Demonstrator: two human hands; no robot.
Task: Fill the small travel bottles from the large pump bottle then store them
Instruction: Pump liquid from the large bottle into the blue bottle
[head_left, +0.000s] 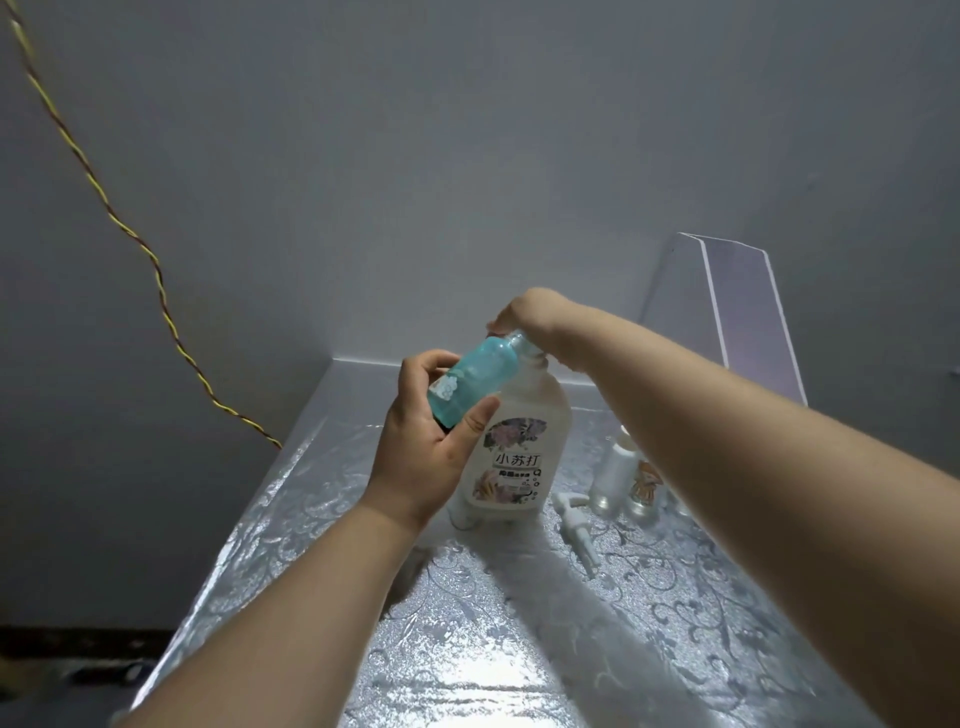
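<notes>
The large white pump bottle (519, 441) with a flowered label stands on the table. My right hand (527, 317) is bent down over its top, fingers curled over the pump head, which is hidden beneath it. My left hand (431, 441) grips a small teal travel bottle (470, 379), uncapped and tilted, with its open neck up against the pump under my right hand. Two small clear travel bottles (615, 478) stand to the right of the large bottle, partly hidden by my right forearm.
A loose white pump cap with its tube (574, 525) lies on the silver patterned table (519, 649) in front of the clear bottles. A clear acrylic box (737, 312) stands at the back right. A twisted yellow-red wire (130, 228) hangs along the wall on the left.
</notes>
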